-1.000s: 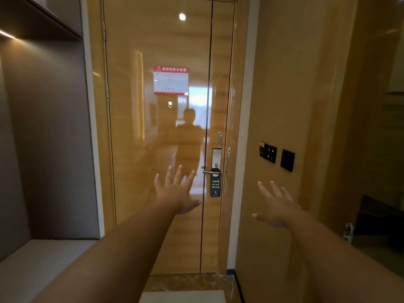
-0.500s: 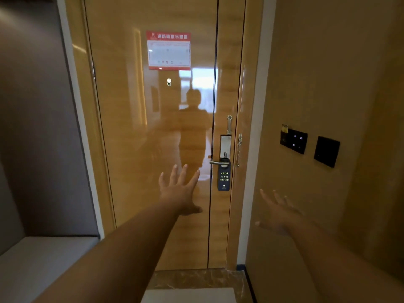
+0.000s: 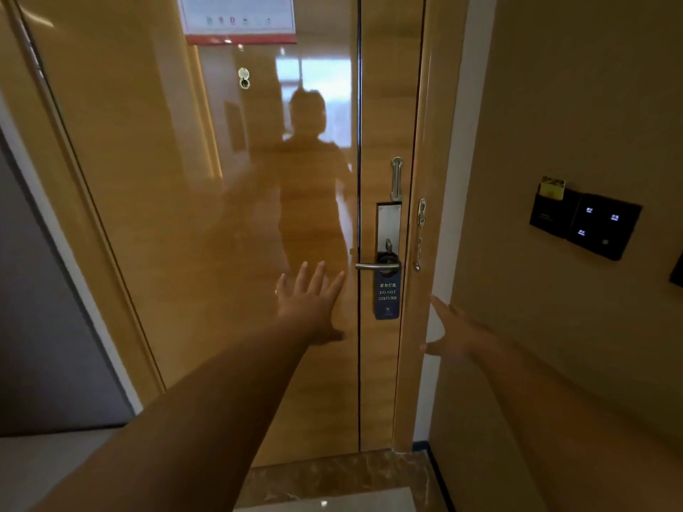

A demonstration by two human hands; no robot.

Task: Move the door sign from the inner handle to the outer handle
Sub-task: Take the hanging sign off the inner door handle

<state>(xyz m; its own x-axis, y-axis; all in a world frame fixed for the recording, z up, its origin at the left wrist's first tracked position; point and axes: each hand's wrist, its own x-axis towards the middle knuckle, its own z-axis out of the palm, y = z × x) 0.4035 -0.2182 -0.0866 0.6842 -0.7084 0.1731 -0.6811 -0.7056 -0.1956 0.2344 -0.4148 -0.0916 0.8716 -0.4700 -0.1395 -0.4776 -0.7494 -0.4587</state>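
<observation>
- The door sign (image 3: 386, 295), a dark blue hanger printed "DO NOT DISTURB", is seen hanging by its looped top from the inner handle (image 3: 377, 266) of the closed door (image 3: 221, 216), flat against the wood just below the lock plate (image 3: 388, 227).
- The left hand (image 3: 310, 308) is held out with fingers spread and nothing in it, near the handle's free end but not touching it.
- The right hand (image 3: 452, 336) is likewise spread and empty, low beside the door frame (image 3: 417, 327), apart from the sign.
- The sign is judged to be a thin, light card or plastic strip, fairly stiff yet bendable, with a smooth face that may slip under a loose pinch.
- It is best pinched at the lower body, below the lettering, then lifted and slid off the lever's free end; the narrow loop around the handle is judged the weakest part and should not be tugged sideways.
- The outer handle is not in view, so the door must be opened first.
</observation>
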